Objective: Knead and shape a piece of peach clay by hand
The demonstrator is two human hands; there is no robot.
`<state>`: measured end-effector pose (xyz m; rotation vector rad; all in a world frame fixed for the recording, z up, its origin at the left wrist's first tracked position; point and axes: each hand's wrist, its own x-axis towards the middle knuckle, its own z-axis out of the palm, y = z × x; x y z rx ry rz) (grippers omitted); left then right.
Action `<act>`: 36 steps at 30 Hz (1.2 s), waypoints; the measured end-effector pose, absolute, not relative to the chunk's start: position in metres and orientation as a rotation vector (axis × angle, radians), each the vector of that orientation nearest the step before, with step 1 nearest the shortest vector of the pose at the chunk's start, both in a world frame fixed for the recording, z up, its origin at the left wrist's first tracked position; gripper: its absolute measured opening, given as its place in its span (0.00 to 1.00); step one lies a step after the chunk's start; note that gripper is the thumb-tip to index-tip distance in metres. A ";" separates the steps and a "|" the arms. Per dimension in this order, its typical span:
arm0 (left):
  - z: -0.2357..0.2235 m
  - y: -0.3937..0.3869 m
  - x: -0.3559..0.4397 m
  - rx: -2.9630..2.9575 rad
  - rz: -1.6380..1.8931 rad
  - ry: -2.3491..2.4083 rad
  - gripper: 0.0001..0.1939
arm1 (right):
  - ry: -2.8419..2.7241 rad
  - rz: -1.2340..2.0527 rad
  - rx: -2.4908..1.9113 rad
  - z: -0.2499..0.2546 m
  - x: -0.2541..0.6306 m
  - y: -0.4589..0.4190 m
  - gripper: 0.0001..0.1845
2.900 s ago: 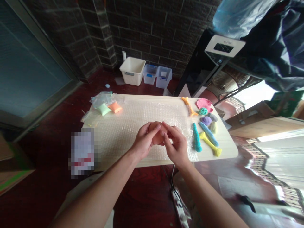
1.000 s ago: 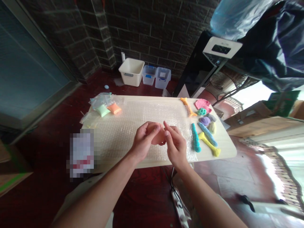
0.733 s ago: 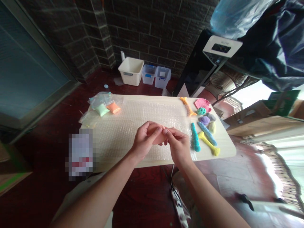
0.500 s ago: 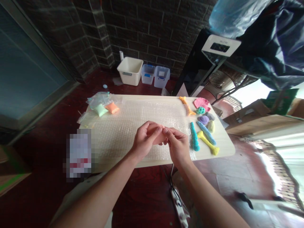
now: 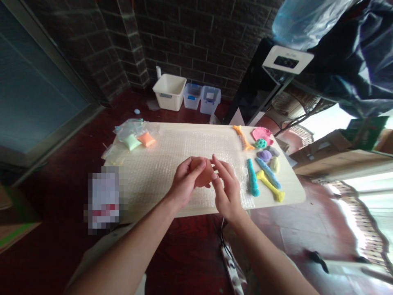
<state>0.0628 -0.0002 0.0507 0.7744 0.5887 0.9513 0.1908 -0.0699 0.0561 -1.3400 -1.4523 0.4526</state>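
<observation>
Above the bubble wrap, a flattened, rounded piece of brownish-orange modelling clay (image 5: pixel 204 175) is pinched in my left hand (image 5: pixel 185 180), the thumb lying across its face. My right hand (image 5: pixel 226 186) is beside the clay's right edge with thumb and index finger apart; whether a fingertip touches the edge is hard to tell. Right of it lie shaped clay pieces: a teal twisted stick (image 5: pixel 253 178), a yellow bone shape (image 5: pixel 270 186), a blue stick (image 5: pixel 268 173) and an orange bone shape (image 5: pixel 243 138).
Bubble wrap (image 5: pixel 159 164) covers much of the pale table (image 5: pixel 293 192). Green (image 5: pixel 132 142) and orange clay packets (image 5: pixel 147 139) sit at the far left. More lumps, including a pink sheet (image 5: pixel 263 135) and a purple one (image 5: pixel 264 155), lie far right. Bins (image 5: pixel 170 96) stand beyond, on the floor.
My right hand has let go of the clay's edge and its thumb and index finger have spread. More of the clay's face shows, still in my left hand.
</observation>
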 end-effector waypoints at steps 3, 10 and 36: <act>0.051 -0.001 0.063 0.753 0.995 0.621 0.16 | -1.584 0.415 -1.352 0.054 0.187 -0.071 0.29; 0.053 0.000 0.062 0.750 1.021 0.661 0.16 | -1.606 0.417 -1.366 0.050 0.181 -0.069 0.30; 0.051 0.000 0.060 0.814 0.914 0.544 0.13 | -1.518 0.532 -1.257 0.055 0.196 -0.069 0.29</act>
